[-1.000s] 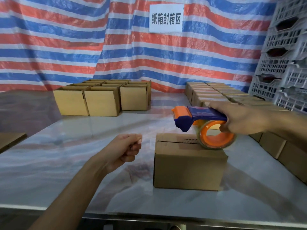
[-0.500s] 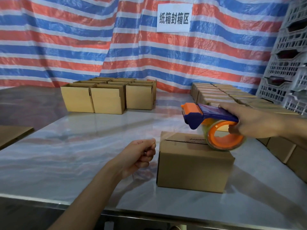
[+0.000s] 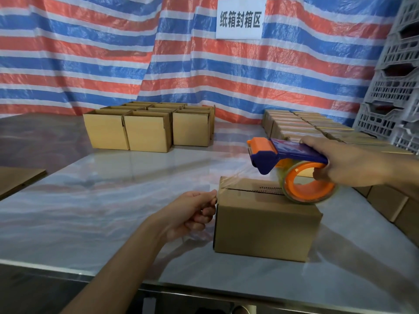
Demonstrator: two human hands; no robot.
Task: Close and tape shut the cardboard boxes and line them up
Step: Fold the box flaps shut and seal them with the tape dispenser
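A closed cardboard box [image 3: 265,230] stands on the table in front of me, its top seam still showing as a dark slit. My right hand [image 3: 347,164] grips a blue and orange tape dispenser [image 3: 292,166] whose clear roll rests on the box's top right. A strip of clear tape [image 3: 229,180] runs from the dispenser down to the box's left top edge. My left hand [image 3: 192,211] pinches the tape's end against the box's left side.
Several open boxes [image 3: 147,130] stand in a group at the back left of the table [image 3: 102,200]. A row of closed boxes [image 3: 301,125] runs along the right side toward me. Grey plastic crates [image 3: 394,82] are stacked at the far right. Flat cardboard [image 3: 15,177] lies at the left edge.
My left hand has moved right, from a loose fist apart from the box to its left side, drawing the tape end down. The dispenser has stayed over the box's top.
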